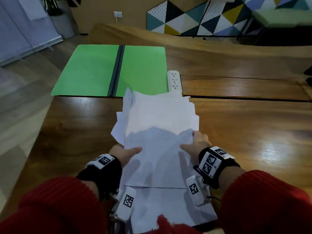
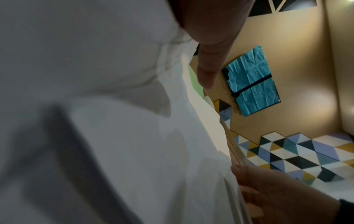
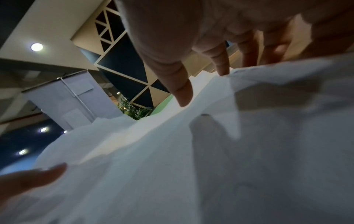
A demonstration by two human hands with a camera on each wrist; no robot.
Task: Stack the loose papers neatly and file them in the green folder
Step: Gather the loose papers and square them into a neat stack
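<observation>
Head view shows the loose papers [image 1: 160,125], an uneven white sheaf with corners fanning out at the left edge, held over the wooden table [image 1: 244,132] between both hands. Left hand [image 1: 123,153] grips the sheaf's left side, thumb on top and fingers hidden beneath; right hand [image 1: 196,146] pinches the right side, thumb on top, fingers curled round the edge. More white sheets [image 1: 168,205] lie flat under the wrists, partly covered by the red sleeves [image 1: 54,205].

Beyond the sheaf the green folder [image 1: 94,71] lies open and flat at the table's far left corner, its dark spine running down the middle; the papers' far edge overlaps its near right corner. Just right of it sits a white power strip [image 1: 174,80], its near end hidden by the papers.

Both wrist views are mostly blurred paper. Patterned triangle panels [image 1: 185,19] line the far wall, and a potted plant [image 1: 57,12] stands at the left.
</observation>
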